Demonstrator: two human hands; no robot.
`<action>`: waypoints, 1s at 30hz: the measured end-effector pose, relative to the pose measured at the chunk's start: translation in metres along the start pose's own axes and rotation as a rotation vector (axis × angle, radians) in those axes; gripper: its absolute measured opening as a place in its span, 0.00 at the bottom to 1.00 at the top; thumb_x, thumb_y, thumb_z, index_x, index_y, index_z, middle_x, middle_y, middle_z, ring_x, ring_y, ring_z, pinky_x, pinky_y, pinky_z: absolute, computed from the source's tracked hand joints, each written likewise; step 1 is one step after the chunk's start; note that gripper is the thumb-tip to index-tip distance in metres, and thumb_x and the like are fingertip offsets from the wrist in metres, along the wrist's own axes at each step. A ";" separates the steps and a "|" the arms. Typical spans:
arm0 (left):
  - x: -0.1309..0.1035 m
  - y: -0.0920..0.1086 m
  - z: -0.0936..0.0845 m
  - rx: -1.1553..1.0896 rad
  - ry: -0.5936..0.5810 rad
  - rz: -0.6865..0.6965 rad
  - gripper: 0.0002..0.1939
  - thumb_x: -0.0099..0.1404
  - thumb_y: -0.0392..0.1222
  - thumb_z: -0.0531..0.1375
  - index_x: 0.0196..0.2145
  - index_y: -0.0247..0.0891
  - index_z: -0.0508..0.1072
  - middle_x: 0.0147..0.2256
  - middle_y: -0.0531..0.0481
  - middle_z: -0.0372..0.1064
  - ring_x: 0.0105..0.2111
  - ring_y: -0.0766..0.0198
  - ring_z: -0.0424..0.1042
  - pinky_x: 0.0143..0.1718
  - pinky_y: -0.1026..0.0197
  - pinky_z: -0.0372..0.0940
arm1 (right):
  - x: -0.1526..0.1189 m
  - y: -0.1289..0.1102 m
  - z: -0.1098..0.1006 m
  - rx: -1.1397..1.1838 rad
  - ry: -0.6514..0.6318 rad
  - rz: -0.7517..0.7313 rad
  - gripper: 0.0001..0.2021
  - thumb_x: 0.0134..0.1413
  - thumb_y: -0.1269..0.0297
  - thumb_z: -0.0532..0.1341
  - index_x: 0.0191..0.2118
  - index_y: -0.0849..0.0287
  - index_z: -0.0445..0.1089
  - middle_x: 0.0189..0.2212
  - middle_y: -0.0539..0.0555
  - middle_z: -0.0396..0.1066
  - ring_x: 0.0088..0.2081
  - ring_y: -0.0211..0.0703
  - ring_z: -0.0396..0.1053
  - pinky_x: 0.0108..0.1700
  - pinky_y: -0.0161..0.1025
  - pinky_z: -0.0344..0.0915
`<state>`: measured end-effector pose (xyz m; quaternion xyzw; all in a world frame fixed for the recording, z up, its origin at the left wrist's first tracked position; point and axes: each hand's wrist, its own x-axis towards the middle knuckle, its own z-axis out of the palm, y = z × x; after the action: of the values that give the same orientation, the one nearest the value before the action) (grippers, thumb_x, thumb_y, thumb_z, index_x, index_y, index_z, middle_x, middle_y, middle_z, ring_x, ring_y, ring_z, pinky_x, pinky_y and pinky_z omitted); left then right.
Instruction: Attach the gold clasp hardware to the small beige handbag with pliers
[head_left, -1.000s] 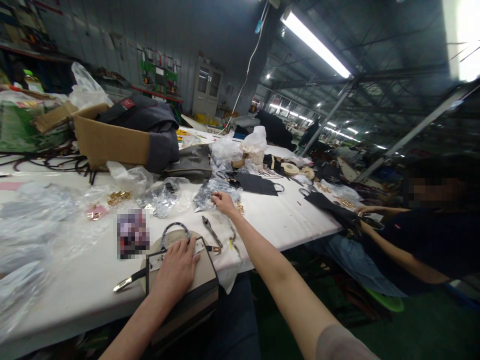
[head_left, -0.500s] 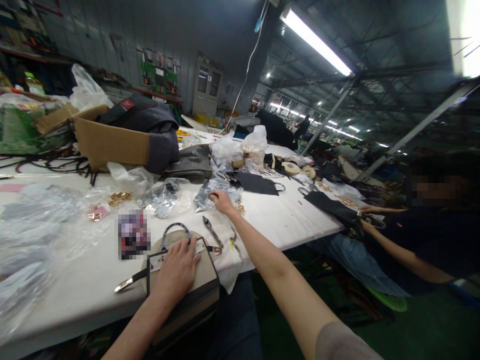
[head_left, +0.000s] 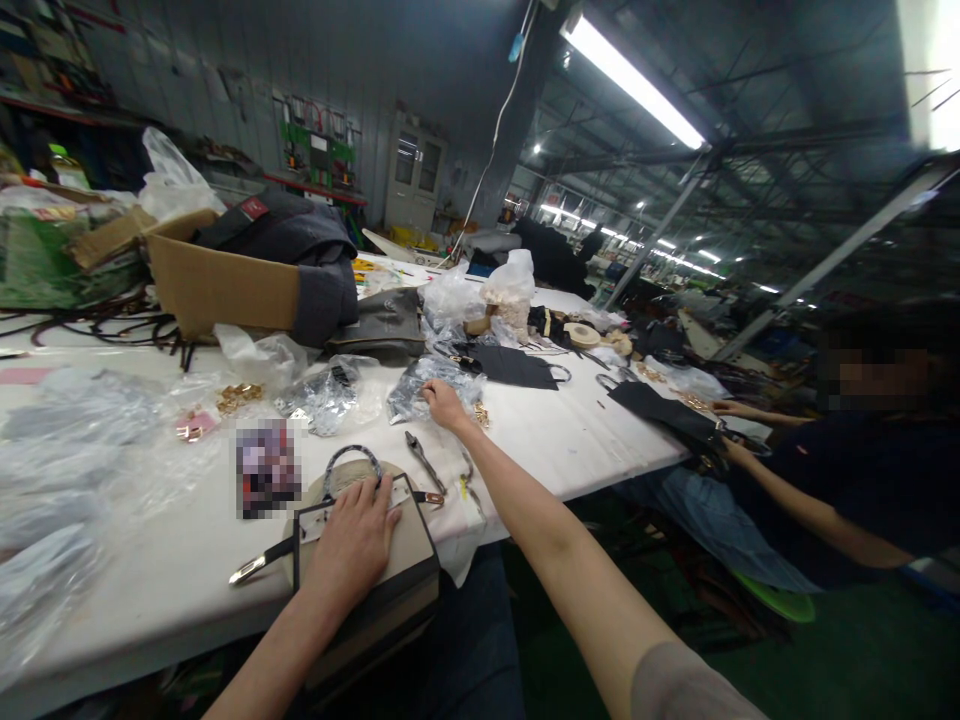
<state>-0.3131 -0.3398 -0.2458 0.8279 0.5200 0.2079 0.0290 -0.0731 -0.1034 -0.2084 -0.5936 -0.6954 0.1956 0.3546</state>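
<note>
A beige handbag [head_left: 405,555] with black edging lies at the table's front edge, its patterned handle [head_left: 352,452] pointing away from me. My left hand [head_left: 354,535] rests flat on its upper part, fingers stretched out. Dark straps with gold-coloured metal ends stick out on both sides, the left strap [head_left: 262,560] being the longer. My right hand [head_left: 445,404] reaches forward to a clear plastic bag [head_left: 409,392] with dark contents. Its fingers are pinched together at that bag; whatever lies between them is hidden. Pliers [head_left: 425,463] lie between the handbag and my right forearm.
Gold-coloured metal fittings [head_left: 238,398] lie on plastic at the left. Behind stands a cardboard box [head_left: 225,285] filled with dark fabric. Dark bag pieces [head_left: 514,366] lie further right. A co-worker [head_left: 832,490] at the right handles a black bag [head_left: 667,412].
My right hand has shifted very slightly at the plastic bag. My left hand and the handbag have stayed put. The co-worker's hands have moved a little.
</note>
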 end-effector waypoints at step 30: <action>0.000 -0.010 -0.009 -0.401 0.155 -0.125 0.30 0.80 0.46 0.52 0.74 0.31 0.60 0.68 0.25 0.66 0.72 0.36 0.65 0.76 0.31 0.63 | -0.213 -0.108 0.013 0.386 -0.059 0.111 0.14 0.65 0.66 0.65 0.48 0.53 0.89 0.36 0.51 0.87 0.35 0.46 0.83 0.43 0.40 0.80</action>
<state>-0.3251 -0.3369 -0.2403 0.7535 0.5192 0.3679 0.1656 -0.1477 -0.3307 -0.1984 -0.5461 -0.6214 0.3616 0.4299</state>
